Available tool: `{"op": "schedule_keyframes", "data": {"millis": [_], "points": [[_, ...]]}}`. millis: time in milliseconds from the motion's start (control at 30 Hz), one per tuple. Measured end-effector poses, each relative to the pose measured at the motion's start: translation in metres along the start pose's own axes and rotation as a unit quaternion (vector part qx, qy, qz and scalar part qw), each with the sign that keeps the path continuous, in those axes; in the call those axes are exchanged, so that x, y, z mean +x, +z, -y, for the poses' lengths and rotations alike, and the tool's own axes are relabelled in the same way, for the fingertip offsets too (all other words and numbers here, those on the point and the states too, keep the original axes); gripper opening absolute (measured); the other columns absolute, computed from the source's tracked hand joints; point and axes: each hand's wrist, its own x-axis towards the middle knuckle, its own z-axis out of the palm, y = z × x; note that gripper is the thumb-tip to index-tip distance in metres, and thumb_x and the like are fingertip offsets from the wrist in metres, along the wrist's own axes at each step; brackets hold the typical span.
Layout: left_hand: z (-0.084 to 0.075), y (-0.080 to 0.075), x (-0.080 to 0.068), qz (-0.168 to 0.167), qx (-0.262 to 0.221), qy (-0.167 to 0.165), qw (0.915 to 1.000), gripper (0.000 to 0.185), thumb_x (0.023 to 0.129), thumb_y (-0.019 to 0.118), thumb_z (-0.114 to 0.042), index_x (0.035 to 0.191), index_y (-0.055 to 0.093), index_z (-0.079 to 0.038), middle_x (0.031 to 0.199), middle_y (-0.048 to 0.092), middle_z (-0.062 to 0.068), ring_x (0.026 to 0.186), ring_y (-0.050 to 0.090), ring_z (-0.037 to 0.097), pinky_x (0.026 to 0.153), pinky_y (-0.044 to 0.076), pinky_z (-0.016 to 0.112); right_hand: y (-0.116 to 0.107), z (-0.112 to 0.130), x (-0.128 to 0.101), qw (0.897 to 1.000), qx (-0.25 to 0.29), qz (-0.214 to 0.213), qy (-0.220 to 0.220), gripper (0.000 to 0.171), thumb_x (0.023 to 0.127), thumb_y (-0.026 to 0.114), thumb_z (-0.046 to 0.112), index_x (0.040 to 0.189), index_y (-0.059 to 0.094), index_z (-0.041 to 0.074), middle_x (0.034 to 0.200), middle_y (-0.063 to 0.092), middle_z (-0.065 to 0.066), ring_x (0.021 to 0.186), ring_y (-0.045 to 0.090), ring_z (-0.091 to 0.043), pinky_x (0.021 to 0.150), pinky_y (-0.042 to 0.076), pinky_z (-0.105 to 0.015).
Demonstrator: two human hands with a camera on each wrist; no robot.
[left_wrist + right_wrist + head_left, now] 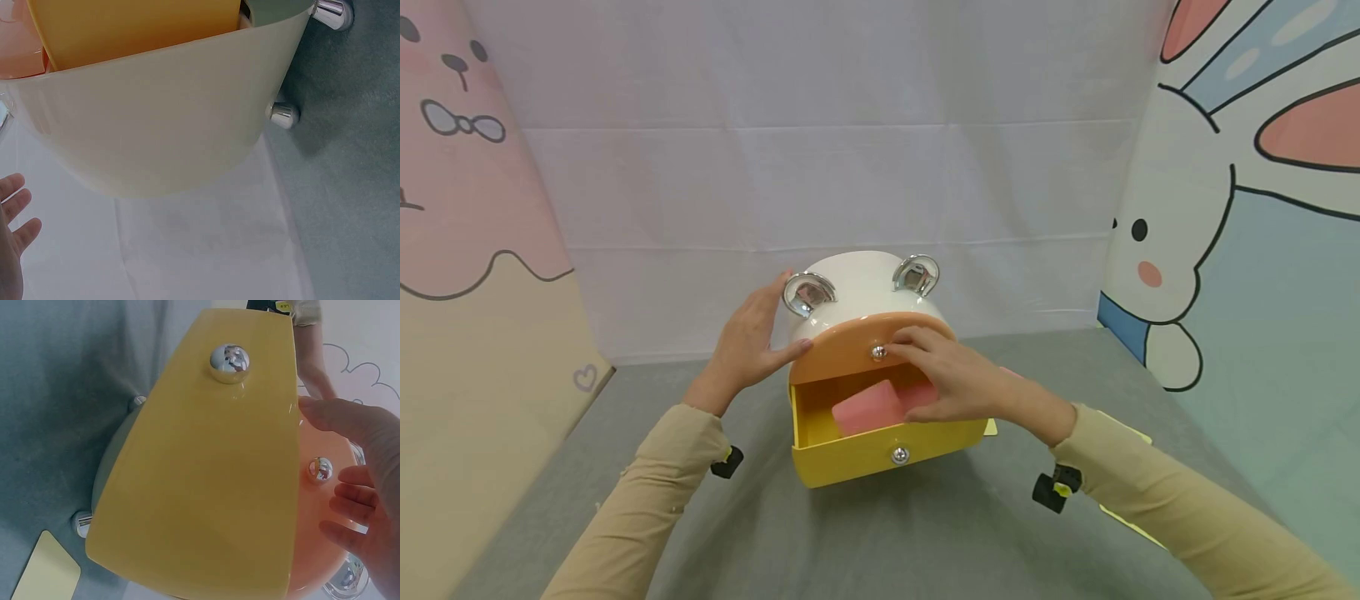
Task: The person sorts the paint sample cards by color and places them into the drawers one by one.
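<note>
A rounded white cabinet [863, 287] with silver ear-shaped handles stands on the table. Its yellow lower drawer [850, 463] is pulled out, and pink blocks [868, 408] lie inside. Above it, the orange upper drawer [838, 348] is closed. My left hand [747, 340] rests at the cabinet's left side, thumb toward the orange front and fingers by the left ear. Over the yellow drawer is my right hand [958, 379], its thumb by the front's top edge [296, 425] and fingers beside the orange drawer's silver knob [320, 469]. Nothing shows between those fingers.
Grey cloth [730, 533] covers the table. Pale yellow flat pieces [47, 572] lie to the right, partly hidden under the right forearm. A white curtain [835, 167] hangs behind, with cartoon panels [1262, 292] at both sides. Short silver feet [284, 115] carry the cabinet.
</note>
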Motion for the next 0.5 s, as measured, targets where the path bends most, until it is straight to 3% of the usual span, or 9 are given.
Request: {"op": "schedule_keyframes", "data": {"millis": [300, 500], "points": [[-0.0005, 0.0, 0.0004, -0.001, 0.0, -0.004, 1.0, 0.091, 0.079, 0.045, -0.068, 0.146, 0.016, -0.014, 0.137, 0.04, 0.014, 0.119, 0.041, 0.033, 0.095, 0.036, 0.051, 0.0002, -0.0027, -0.0058, 1.0, 0.022, -0.009, 0.009, 0.074, 0.068, 0.079, 0.033, 0.127, 0.048, 0.001, 0.124, 0.043, -0.01, 0.115, 0.039, -0.021, 0.09, 0.044, -0.034], [-0.0008, 0.0002, 0.0008, -0.003, 0.0, -0.003, 1.0, 0.092, 0.078, 0.045, -0.068, 0.146, 0.016, -0.014, 0.136, 0.041, 0.015, 0.117, 0.042, 0.033, 0.093, 0.038, 0.051, -0.0033, -0.0042, -0.0102, 0.998, 0.04, -0.001, 0.04, 0.072, 0.068, 0.079, 0.031, 0.127, 0.048, 0.004, 0.125, 0.042, -0.008, 0.111, 0.044, -0.019, 0.088, 0.046, -0.033]]}}
